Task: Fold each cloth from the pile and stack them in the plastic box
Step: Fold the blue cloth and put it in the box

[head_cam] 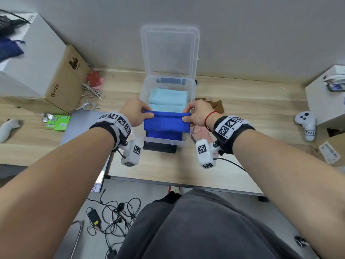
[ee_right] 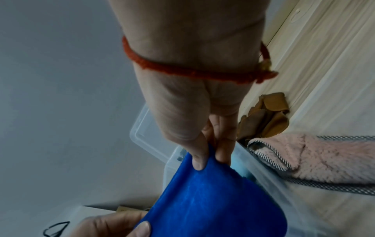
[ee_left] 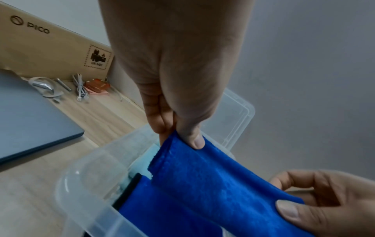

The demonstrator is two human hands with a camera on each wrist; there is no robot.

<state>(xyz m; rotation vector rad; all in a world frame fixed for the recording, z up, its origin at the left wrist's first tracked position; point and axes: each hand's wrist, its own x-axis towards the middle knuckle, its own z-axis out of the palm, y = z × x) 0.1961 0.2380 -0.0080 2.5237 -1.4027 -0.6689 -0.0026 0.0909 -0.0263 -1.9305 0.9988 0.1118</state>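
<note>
Here the wooden surface [head_cam: 242, 101] carries a clear plastic box [head_cam: 145, 90] with its lid propped open against the far wall. Inside lie folded light-blue cloths [head_cam: 168, 96] at the far end and a darker blue one at the near end. Over that near end, the folded royal-blue cloth [head_cam: 167, 122] hangs between the left hand [head_cam: 134, 114] and right hand [head_cam: 198, 114], each grip a thumb-and-finger pinch on a top corner. This looks like the stacking step. Next, lower the cloth flat and release both corners together. A pink fleece cloth [ee_right: 316, 157] and a brown one [ee_right: 267, 115], probably the remaining pile, wait right of the box.
</note>
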